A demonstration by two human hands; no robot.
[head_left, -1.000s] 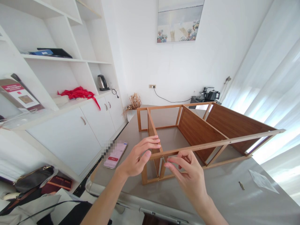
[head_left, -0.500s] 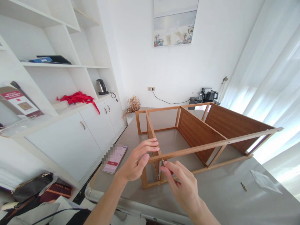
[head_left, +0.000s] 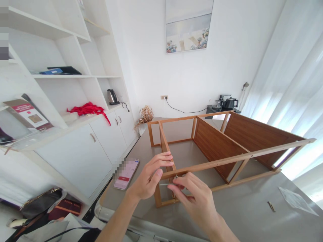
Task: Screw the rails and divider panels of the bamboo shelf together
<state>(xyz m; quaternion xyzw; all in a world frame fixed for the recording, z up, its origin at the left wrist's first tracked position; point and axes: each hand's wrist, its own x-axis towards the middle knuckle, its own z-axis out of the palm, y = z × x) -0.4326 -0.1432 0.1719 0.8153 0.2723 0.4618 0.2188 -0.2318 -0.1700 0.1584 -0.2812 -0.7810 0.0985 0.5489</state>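
Observation:
A wooden shelf frame [head_left: 209, 165] lies on its side on the table, with brown panels [head_left: 217, 144] across it. My left hand [head_left: 148, 178] rests at the near left corner, fingers stretched over the edge of the end panel [head_left: 164, 143] and thumb apart from them. Under the near rail, my right hand [head_left: 195, 191] pinches a thin metal hex key [head_left: 164, 184], whose long arm points left. Just above those fingertips a small bolt [head_left: 176, 176] shows at the rail. My fingers partly hide the key's other end.
A phone [head_left: 126, 174] lies left of the frame on the grey table [head_left: 242, 215]. Small metal pieces [head_left: 271, 206] and a clear plastic bag [head_left: 297, 201] lie at the right. White cabinets [head_left: 75, 151] line the left side; a black bag [head_left: 41, 201] sits below them.
My right hand has turned the hex key: its long arm pointed downward before and now points left. My left hand stays on the corner. The view has shifted slightly.

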